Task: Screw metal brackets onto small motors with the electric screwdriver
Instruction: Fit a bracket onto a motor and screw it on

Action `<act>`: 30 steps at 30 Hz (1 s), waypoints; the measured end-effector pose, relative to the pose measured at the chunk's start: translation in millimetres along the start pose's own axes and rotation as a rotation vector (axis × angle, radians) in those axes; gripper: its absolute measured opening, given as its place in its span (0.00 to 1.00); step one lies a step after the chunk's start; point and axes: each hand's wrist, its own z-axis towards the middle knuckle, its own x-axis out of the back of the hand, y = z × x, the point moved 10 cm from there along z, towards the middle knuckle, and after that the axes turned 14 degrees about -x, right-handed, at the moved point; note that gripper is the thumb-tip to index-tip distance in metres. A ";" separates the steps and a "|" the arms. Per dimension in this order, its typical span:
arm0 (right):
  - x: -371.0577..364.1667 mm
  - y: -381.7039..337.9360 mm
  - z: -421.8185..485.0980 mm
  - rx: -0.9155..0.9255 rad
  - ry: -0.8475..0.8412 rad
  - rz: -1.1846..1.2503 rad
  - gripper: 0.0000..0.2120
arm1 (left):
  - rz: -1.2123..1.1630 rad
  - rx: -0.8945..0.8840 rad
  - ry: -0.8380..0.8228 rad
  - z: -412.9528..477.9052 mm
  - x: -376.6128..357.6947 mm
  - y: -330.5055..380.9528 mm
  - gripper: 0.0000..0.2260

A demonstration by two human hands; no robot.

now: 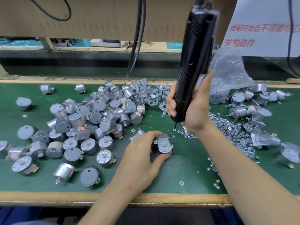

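Green felt tabletop [186,166], wood-edged. Near the front middle, left hand [139,155] curled round a small silver cylindrical motor [163,145] with a bent grey metal bracket [163,137] lying on its shaft face — fingers [160,158] pinching its sides. Just beyond, right hand [193,109] wrapped firmly round the grip of a long black electric screwdriver [194,59], nearly upright, bit pointing down at the near edge of a scatter of small shiny screws [227,129]. To the left, a big heap of bare silver motors [90,120]; behind it, loose grey brackets [151,95]. Far right — a clear plastic bag of screws [227,75] and motors already bracketed [253,111].
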 end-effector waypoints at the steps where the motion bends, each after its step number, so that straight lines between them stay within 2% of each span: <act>1: -5.1 -3.2 -2.1 -0.004 -0.042 0.027 0.40 | 0.000 0.002 -0.002 -0.2 -0.2 -0.4 0.18; 6: -26.8 -16.5 -13.4 -0.003 -0.229 0.157 0.41 | -0.002 0.006 -0.009 0.3 -1.2 -1.5 0.18; 9: -37.1 -12.2 -16.6 -0.038 -0.274 0.173 0.41 | 0.005 0.011 -0.004 0.6 -1.2 -2.2 0.17; 13: -45.9 -3.5 -18.6 -0.067 -0.275 0.124 0.43 | 0.016 0.012 0.006 0.8 -0.8 -1.8 0.18; 17: -49.2 -3.3 -19.2 -0.054 -0.272 0.108 0.38 | 0.023 0.010 0.010 1.4 0.1 0.0 0.19; 20: -45.0 -1.4 -16.4 -0.073 -0.242 0.137 0.42 | 0.019 0.010 0.004 1.7 -0.4 0.2 0.18; 23: -42.8 0.9 -15.1 -0.082 -0.224 0.147 0.40 | 0.007 0.015 0.004 1.6 -1.0 -0.8 0.18; 27: -47.4 -0.5 -16.1 -0.062 -0.235 0.139 0.43 | 0.000 0.024 0.017 1.3 -0.2 -2.3 0.18; 30: -49.8 -2.6 -17.1 -0.032 -0.242 0.105 0.39 | -0.010 0.027 0.033 1.4 1.4 -2.8 0.17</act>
